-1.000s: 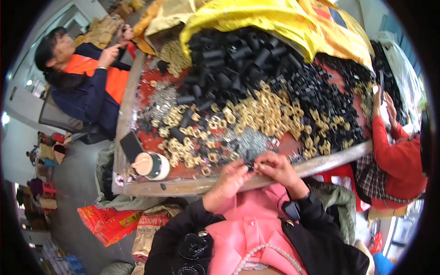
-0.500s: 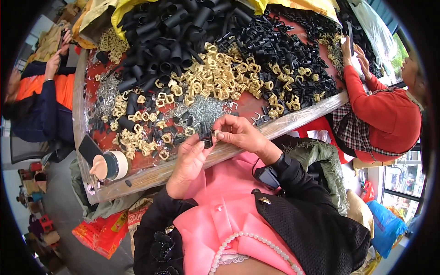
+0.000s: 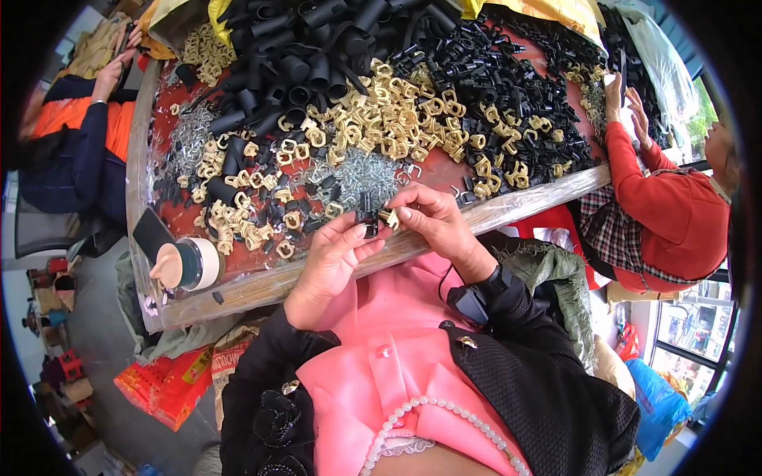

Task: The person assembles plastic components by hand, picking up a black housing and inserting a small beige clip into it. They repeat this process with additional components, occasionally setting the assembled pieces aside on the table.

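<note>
Between the thumb and fingers of my left hand [image 3: 337, 255] is a small black plastic part [image 3: 366, 213], held upright over the table's near edge. My right hand [image 3: 435, 224] pinches a small gold-coloured clip [image 3: 390, 218] close against the black part's right side. Whether the two are joined, I cannot tell. Just beyond my hands lies a heap of small silver wire pieces [image 3: 361, 176]. Behind it spreads a pile of gold clips [image 3: 381, 119].
Black tubes [image 3: 298, 67] and small black parts [image 3: 508, 87] cover the table's far side. A wooden rim [image 3: 524, 194] edges it. At the near left corner stand a lidded jar [image 3: 198, 264] and a phone [image 3: 156, 236]. Co-workers [image 3: 667, 206] sit left and right.
The gold clip has come into clearer view, tilted beside the black part. Both hands have shifted slightly, the right one a little up and to the right.
</note>
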A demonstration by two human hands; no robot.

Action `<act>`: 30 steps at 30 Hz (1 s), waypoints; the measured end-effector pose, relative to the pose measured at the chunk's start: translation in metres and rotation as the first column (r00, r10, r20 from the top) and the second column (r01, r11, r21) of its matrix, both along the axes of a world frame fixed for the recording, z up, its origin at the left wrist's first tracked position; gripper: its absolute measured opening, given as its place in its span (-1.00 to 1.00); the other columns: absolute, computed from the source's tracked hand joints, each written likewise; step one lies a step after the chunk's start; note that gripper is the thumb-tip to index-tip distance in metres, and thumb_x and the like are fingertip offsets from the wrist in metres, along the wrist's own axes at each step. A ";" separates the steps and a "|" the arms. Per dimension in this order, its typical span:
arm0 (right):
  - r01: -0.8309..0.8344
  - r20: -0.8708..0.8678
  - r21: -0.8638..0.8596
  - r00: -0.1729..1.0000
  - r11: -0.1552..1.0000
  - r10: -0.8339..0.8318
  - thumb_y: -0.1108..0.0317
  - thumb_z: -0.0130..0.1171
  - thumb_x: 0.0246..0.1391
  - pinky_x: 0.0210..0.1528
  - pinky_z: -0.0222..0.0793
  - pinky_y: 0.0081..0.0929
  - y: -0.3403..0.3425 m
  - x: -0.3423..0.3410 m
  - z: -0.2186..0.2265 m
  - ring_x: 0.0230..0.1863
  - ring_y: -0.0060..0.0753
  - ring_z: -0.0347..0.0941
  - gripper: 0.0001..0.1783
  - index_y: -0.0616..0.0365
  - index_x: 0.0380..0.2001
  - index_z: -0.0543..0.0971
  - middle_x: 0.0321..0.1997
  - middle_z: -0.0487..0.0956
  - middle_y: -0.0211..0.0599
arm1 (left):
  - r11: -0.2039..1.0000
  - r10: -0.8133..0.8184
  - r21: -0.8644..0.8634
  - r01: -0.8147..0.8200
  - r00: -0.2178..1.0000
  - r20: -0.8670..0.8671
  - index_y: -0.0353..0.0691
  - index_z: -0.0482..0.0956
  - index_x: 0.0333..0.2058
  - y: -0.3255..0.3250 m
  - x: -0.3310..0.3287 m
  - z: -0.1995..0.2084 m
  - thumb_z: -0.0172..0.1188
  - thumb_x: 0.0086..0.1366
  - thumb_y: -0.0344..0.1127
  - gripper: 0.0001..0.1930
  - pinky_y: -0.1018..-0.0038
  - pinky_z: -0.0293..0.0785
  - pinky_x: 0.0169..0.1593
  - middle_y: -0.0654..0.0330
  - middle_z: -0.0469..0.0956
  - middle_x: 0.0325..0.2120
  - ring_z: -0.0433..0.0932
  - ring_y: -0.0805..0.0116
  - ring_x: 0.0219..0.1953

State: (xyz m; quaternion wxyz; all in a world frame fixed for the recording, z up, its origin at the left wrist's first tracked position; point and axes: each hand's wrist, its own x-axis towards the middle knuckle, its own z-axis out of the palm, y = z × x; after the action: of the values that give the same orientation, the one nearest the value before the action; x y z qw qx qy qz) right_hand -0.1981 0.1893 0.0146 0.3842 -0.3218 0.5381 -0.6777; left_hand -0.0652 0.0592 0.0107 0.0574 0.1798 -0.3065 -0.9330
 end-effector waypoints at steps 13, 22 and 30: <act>0.024 -0.613 0.019 0.790 1.000 -0.008 0.42 0.09 -0.09 -0.42 0.23 -0.62 -0.011 0.005 0.023 -0.42 -0.52 0.32 -0.87 0.21 -0.41 0.44 -0.46 0.38 -0.35 | 0.996 -0.079 -0.037 0.080 0.997 0.022 -0.37 0.37 -0.20 -0.002 0.002 -0.004 0.07 0.10 -0.39 -0.72 0.52 0.46 -0.24 0.12 0.46 -0.31 0.50 0.29 -0.33; 0.196 -0.636 0.107 0.767 0.975 -0.084 0.38 0.16 -0.19 -0.50 0.26 -0.47 0.001 -0.002 0.010 -0.50 -0.28 0.33 -0.82 0.19 -0.47 0.42 -0.53 0.35 -0.28 | 0.992 -0.109 -0.054 0.112 0.992 0.060 -0.38 0.39 -0.25 -0.002 0.000 0.003 0.00 0.13 -0.37 -0.77 0.58 0.47 -0.31 0.08 0.48 -0.37 0.51 0.30 -0.37; 0.420 -0.969 0.226 0.187 0.879 0.160 0.38 0.14 -0.25 -0.48 0.21 -0.39 0.046 -0.052 0.010 -0.50 -0.23 0.32 -0.84 0.11 -0.49 0.44 -0.56 0.35 -0.30 | 0.998 -0.040 -0.055 0.043 0.998 0.044 -0.39 0.38 -0.28 -0.003 0.002 0.000 -0.02 0.13 -0.40 -0.80 0.58 0.48 -0.33 0.01 0.47 -0.38 0.50 0.28 -0.39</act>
State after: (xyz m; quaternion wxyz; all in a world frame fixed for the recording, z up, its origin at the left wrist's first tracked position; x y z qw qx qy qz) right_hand -0.2503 0.2351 0.0248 -0.0432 -0.5287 0.8225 -0.2054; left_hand -0.0629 0.0565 0.0108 0.0364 0.1917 -0.3372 -0.9210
